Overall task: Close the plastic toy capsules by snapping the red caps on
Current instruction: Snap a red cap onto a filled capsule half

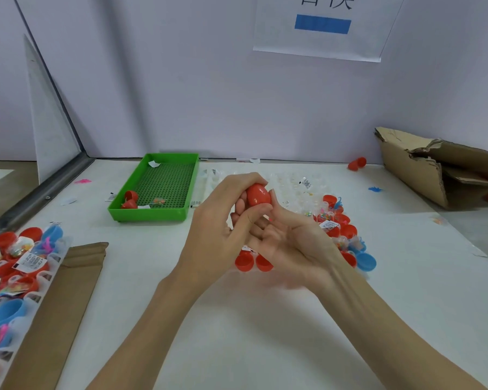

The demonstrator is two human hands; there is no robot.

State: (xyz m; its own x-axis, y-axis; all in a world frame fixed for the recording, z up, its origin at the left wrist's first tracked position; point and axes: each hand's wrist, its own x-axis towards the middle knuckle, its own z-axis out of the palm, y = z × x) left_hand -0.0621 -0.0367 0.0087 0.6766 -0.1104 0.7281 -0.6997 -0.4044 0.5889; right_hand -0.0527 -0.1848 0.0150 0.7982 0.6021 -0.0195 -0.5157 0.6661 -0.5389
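Red capsule [258,195] held up over the white table [237,333], just right of the green tray [155,190], both hands on it. Left hand [223,220] curled over from the left, fingers on the top, thumb pressed along the lower side. Right hand [288,235] cupped beneath, palm up, fingers curved round the underside and far side. Seam between cap and body hidden under the fingers; whether already snapped home, impossible to tell.

Judged to be mid-press. To be done well: cap kept square to the body, squeezed straight along the long axis rather than from one edge, with firm thumb pressure and a steady cradle below, then a quick feel round the rim for any gap.

Just below the capsule, two open red halves [254,261] lay on the table, partly behind the right wrist. Right of the capsule, a cluster of unclosed capsules [341,220], red and blue, with small bagged toys and labels. Inside the tray, two loose red pieces [130,199]. Far left of the capsule, a heap of red and blue halves [12,263] beside a cardboard strip [68,291]. Far right, a torn cardboard box [434,170], with one stray red piece [357,163] near it.
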